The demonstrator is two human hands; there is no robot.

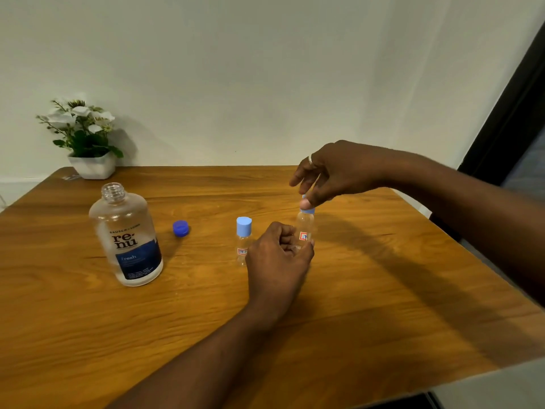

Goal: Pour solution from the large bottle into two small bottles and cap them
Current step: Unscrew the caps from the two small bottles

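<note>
On the large bottle (125,208), a label (134,249) reads "Bausch + Lomb", "re-nu", "fresh". Red-bordered stickers (242,251) on the capped small bottle (243,240) and the held small bottle (304,224) are unreadable.

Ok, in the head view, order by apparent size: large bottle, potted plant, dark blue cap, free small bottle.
1. Large bottle and potted plant: look alike; plant stands farther, so unranked.
2. Free small bottle.
3. Dark blue cap.

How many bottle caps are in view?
3: dark blue cap lying on the table; light blue cap on the middle small bottle; second light blue cap under the right hand, on the right small bottle.
</note>
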